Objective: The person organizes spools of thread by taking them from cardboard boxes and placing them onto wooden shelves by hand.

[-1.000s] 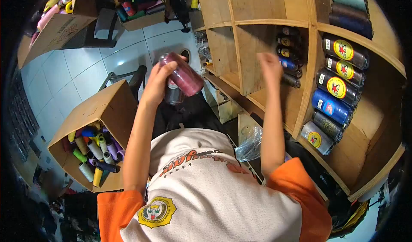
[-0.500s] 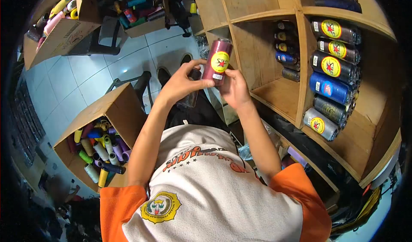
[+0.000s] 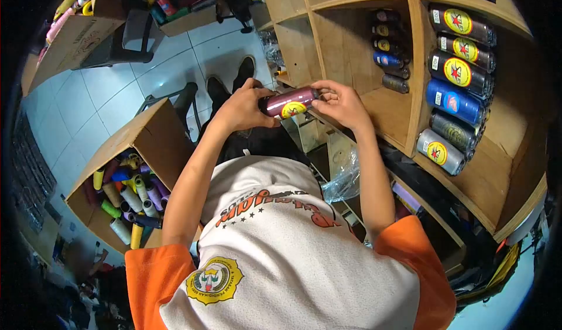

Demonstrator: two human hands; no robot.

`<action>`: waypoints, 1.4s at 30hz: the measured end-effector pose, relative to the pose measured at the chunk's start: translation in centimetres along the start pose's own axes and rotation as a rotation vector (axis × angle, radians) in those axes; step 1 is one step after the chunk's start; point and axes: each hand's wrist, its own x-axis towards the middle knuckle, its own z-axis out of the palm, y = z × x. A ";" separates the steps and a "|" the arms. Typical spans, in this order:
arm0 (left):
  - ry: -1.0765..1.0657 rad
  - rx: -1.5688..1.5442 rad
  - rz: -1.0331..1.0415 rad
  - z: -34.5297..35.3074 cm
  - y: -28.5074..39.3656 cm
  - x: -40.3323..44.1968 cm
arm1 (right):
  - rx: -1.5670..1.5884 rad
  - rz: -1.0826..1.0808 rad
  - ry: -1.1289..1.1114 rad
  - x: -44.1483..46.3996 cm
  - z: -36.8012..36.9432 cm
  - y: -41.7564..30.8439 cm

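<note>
A maroon thread spool with a yellow round label lies nearly level between my two hands, in front of my body. My left hand is wrapped round its left end. At the spool's right end, the fingers of my right hand are closed on it. The dark spool seen earlier under my left hand cannot be made out now. To the right, a wooden shelf holds a stack of labelled spools, among them a blue one and a grey one.
A cardboard box of mixed thread cones stands at the left. Further boxes of thread are at the upper left, near a dark stool. Clear plastic wrap hangs below the shelf. Darker spools lie in the middle compartment.
My right hand has come from the shelf to the maroon spool. The spool was upright between both hands half a second ago and has since tipped to nearly level.
</note>
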 end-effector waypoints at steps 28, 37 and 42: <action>0.053 -0.194 -0.093 -0.9 -5.5 -3.9 | -0.004 0.304 1.218 4.9 -25.8 16.2; 0.117 -0.415 -0.272 -1.2 -2.5 -2.2 | 0.041 0.225 1.311 4.9 -25.2 16.7; 0.220 -0.372 -0.165 -0.9 -3.1 -2.1 | -0.531 0.461 1.390 4.3 -22.4 12.7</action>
